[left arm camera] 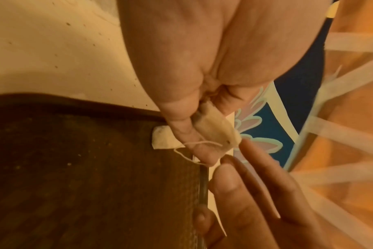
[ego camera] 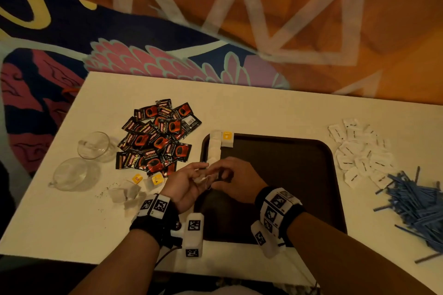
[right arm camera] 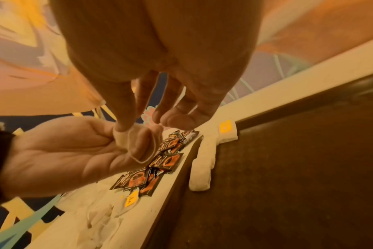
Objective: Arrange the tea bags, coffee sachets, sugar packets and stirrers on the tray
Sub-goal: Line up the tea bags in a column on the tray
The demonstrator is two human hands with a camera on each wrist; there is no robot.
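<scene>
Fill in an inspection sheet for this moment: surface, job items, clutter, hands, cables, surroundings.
Surface: white table; dark tray at its near middle.
Job items: tea bags lined along the tray's left edge; more tea bags loose on the table; coffee sachets piled left of the tray; sugar packets and blue stirrers to its right, none of them on the tray.
Clutter: two glass cups; dark specks near them.
Hands: left hand pinches a tea bag; right hand touches its string.
Cables: a thin lead below the left wrist.
Surroundings: patterned carpet.
</scene>
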